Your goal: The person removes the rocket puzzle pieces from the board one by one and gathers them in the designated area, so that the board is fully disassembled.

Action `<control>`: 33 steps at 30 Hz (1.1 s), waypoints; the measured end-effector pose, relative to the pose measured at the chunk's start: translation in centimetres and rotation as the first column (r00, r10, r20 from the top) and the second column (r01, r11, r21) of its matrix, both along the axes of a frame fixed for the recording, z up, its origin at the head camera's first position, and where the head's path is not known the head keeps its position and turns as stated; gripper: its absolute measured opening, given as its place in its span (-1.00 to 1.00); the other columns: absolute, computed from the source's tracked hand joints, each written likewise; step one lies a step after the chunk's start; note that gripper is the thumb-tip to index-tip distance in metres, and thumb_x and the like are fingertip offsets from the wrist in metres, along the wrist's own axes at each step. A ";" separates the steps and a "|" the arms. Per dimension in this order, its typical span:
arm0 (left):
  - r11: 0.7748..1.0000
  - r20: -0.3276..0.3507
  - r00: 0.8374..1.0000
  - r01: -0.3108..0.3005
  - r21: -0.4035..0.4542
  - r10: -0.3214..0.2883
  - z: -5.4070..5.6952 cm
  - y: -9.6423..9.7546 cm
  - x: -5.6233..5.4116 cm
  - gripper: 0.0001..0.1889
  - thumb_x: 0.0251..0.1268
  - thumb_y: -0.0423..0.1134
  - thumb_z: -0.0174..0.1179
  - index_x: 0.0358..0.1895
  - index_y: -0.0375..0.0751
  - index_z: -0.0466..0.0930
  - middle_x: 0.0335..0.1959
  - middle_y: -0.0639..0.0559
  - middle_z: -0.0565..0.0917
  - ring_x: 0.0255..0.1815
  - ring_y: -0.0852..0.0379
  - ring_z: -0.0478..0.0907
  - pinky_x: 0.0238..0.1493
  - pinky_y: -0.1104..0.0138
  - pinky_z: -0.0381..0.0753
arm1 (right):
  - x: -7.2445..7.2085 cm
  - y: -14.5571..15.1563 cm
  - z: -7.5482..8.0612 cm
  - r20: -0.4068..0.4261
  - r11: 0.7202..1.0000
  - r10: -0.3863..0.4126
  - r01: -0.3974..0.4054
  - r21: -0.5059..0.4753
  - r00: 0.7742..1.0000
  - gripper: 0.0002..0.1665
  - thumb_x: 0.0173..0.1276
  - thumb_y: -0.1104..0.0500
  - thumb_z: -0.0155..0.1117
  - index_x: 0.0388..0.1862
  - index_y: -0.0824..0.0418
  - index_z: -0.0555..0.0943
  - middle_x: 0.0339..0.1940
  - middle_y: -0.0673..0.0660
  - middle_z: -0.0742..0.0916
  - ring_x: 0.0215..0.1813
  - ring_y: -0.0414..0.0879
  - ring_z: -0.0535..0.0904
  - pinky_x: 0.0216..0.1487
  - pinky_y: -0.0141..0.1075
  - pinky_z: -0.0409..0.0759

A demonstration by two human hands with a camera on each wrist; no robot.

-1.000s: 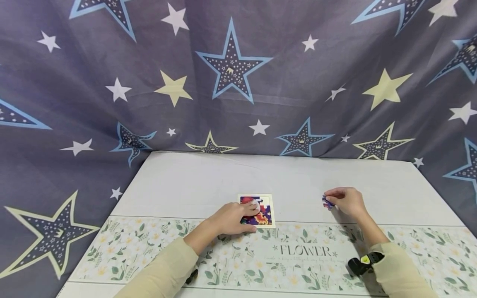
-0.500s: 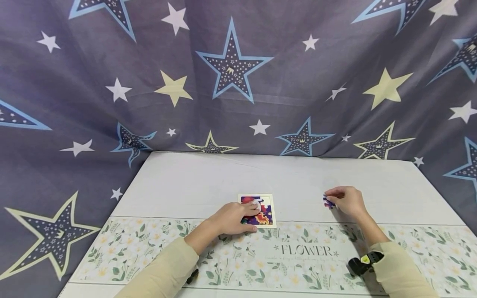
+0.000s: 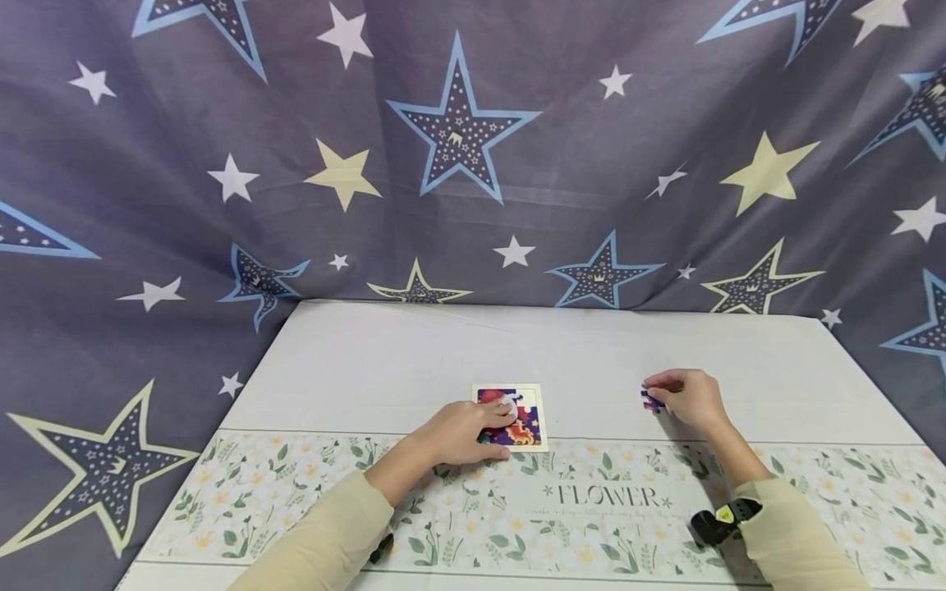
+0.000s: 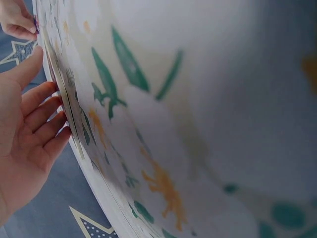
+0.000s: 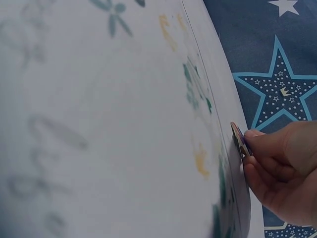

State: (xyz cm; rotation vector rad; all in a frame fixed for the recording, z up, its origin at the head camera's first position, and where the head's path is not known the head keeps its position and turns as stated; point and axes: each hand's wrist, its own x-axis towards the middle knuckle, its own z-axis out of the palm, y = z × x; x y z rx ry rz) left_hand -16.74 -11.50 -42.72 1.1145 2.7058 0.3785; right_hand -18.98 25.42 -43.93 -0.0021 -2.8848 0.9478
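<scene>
- Sleeves (image 3: 318,525), two, pale, at the near edge; black wrist device (image 3: 713,527) by the right cuff.
- Table cover (image 3: 584,546), white, with a flowered band across its near part.
- Left hand (image 3: 467,431): fingers extended and laid on the puzzle board, clasping nothing; the nearer hand to it.
- Puzzle board (image 3: 543,435), pale-framed, lying flat left of centre, roughly square, no clear long axis; picture partly filled, a bare patch in the far-right corner, the side facing the right hand.
- Right hand (image 3: 689,400): well apart to the right, thumb and fingers pinched together on a puzzle piece.
- Puzzle piece (image 3: 652,401), purple and white, tilted, at the left of the fingertips; the board lies leftward from this grip. Contact with the table cannot be told. Against one second earlier, the piece shows slightly turned; both hands and the board hold nearly the same places.
- Curtain (image 3: 414,222), dark, star-printed, beyond the far table edge.
</scene>
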 end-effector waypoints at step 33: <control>1.000 -0.001 1.000 0.011 0.000 -0.011 0.2 0.0 0.0 -0.40 0.27 0.12 0.19 0.32 -0.04 0.44 0.41 0.01 0.40 0.43 0.02 0.36 0.36 0.08 0.45 | -2.0 -8.3 0.6 -0.055 0.985 0.147 -0.151 -0.078 0.988 -0.83 0.21 0.26 0.37 -0.22 0.31 0.71 -0.31 0.24 0.79 -0.28 0.04 0.70 -0.22 -0.18 0.68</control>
